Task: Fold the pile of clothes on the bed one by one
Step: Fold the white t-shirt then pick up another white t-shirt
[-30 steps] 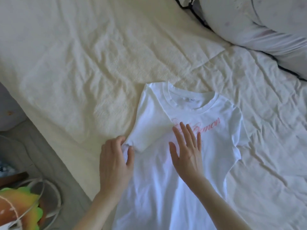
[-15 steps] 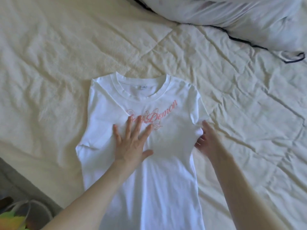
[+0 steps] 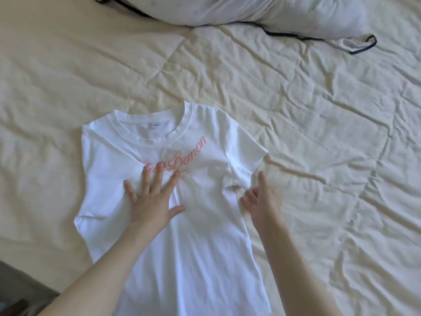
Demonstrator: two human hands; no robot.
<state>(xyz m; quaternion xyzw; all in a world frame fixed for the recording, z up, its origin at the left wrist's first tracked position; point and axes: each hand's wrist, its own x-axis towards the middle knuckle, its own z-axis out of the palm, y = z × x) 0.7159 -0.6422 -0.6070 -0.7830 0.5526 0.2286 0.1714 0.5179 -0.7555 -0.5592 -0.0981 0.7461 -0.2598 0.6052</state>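
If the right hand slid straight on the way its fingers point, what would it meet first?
Probably the right sleeve of the white T-shirt: the right hand has its fingertips at the sleeve's hem; actual contact is unclear.

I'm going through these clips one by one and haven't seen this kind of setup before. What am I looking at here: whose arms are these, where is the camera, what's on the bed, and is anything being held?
No machine is involved: a person wears a wide-angle camera on the head, which looks forward and down at their own bare arms. There is one view only. A white T-shirt with pink lettering lies face up on the cream bedspread; its left sleeve is already folded in. The left hand presses flat on the chest of the shirt, fingers spread. The right hand is at the shirt's right sleeve, fingers loosely bent at its hem; whether it grips the cloth I cannot tell. More white fabric with dark trim lies at the far edge.
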